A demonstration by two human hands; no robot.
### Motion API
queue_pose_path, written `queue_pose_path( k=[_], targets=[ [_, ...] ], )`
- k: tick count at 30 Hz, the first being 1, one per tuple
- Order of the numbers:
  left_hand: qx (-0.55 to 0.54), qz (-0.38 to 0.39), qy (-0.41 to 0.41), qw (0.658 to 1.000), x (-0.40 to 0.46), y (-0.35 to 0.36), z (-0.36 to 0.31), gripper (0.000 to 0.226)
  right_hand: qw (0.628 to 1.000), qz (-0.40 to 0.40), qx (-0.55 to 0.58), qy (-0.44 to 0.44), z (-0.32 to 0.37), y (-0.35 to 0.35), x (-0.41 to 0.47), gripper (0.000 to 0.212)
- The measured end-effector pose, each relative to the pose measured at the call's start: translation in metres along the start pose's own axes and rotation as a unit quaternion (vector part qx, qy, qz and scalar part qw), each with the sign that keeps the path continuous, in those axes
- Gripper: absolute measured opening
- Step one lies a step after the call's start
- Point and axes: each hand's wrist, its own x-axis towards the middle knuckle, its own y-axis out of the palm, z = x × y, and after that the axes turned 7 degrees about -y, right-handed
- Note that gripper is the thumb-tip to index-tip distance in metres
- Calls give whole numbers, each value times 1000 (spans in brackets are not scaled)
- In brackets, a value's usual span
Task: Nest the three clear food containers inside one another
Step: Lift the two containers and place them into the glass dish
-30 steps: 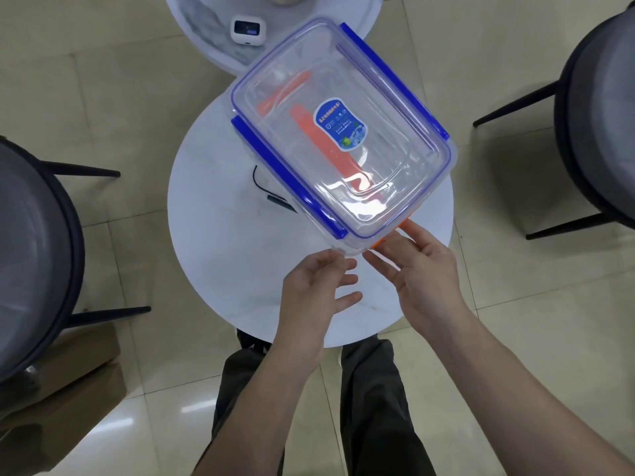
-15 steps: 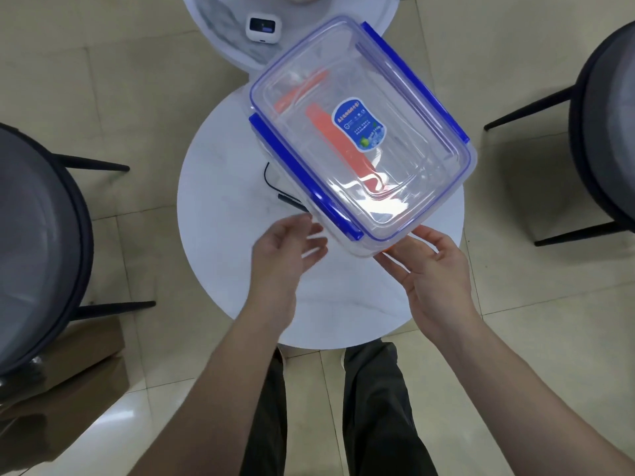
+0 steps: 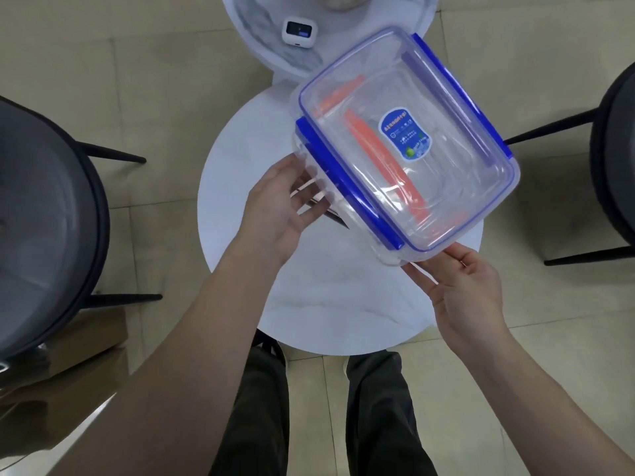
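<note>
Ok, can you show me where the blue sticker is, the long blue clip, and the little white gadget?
blue sticker (image 3: 405,134): head view, middle of the label on the clear lid.
long blue clip (image 3: 347,182): head view, midway along the left latch.
little white gadget (image 3: 298,32): head view, its dark screen.

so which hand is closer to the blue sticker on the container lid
Right, though not by much. The right hand sits at the container's near corner, below the blue sticker. The left hand is at the long side beside the blue clip, further off.

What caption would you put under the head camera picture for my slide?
Two bare hands, left hand and right hand, steady a lidded clear box with blue clips over a round white table.
</note>
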Motion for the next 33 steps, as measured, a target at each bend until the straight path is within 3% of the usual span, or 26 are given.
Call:
queue_pose_path(
  k=[14,21,33],
  targets=[
    [-103,63,-25,992,-13,-19,25,50,997,4,-48,-61,13,2,21,31],
    [-125,37,-40,991,-14,-25,25,33,996,10,-59,-69,19,7,39,30],
    [-6,-45,3,999,4,-23,3,30,994,14,-74,-80,22,10,37,21]
  ],
)
